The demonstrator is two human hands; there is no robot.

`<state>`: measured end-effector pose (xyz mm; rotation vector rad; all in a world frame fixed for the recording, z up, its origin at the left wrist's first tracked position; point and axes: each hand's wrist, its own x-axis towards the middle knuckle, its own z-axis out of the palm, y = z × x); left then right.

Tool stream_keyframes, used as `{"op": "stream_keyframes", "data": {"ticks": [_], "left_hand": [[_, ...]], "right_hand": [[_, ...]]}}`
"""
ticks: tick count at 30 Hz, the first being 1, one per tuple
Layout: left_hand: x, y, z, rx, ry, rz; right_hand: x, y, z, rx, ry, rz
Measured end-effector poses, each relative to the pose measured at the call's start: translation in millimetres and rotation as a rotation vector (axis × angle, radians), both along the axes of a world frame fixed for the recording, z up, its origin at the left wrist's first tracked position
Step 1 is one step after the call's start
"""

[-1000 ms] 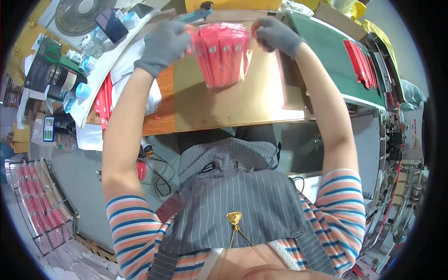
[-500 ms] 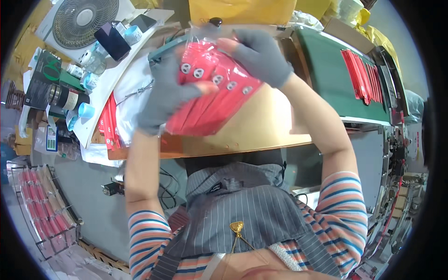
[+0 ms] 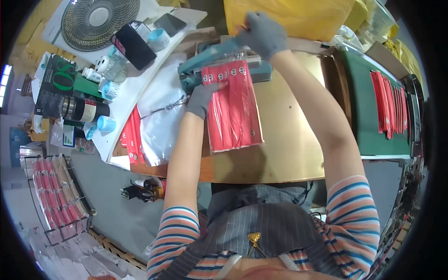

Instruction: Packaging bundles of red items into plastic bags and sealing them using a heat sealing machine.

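Grey-gloved, your left hand (image 3: 201, 101) grips the clear bag of red packets (image 3: 235, 119), its top edge at the teal lever machine (image 3: 212, 56); your right hand (image 3: 265, 35) is closed over the lever's end. Beneath lies a gold-coloured board (image 3: 291, 144); rightward, red strips (image 3: 388, 105) rest on green matting (image 3: 366, 133).

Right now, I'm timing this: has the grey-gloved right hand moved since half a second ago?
Yes. The grey-gloved right hand has moved farther from the body and leftward, judged against the yellow plastic sheeting, whose left part it now overlaps.
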<state>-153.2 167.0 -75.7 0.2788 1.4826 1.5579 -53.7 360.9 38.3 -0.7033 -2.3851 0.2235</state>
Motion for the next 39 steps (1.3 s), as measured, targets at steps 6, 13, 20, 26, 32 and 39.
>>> {"op": "stream_keyframes", "data": {"ticks": [6,13,20,26,32,39], "left_hand": [[0,-9,-14,0.046,0.271,-0.016],[10,-10,6,0.030,0.212,0.052],[6,-16,-1,-0.049,0.201,-0.009],[48,-37,28,0.011,0.278,-0.035],[101,-164,15,-0.405,0.931,0.282],[300,-408,-22,-1.379,0.522,1.122]], "right_hand": [[2,24,-73,0.001,-0.084,-0.095],[-1,24,-79,0.012,-0.015,-0.100],[52,4,-47,-0.927,0.164,0.164],[229,-129,-157,-0.431,0.088,0.307],[238,-178,-129,-0.253,-0.055,0.457],[253,-174,-135,-0.081,-0.259,0.765]]}}
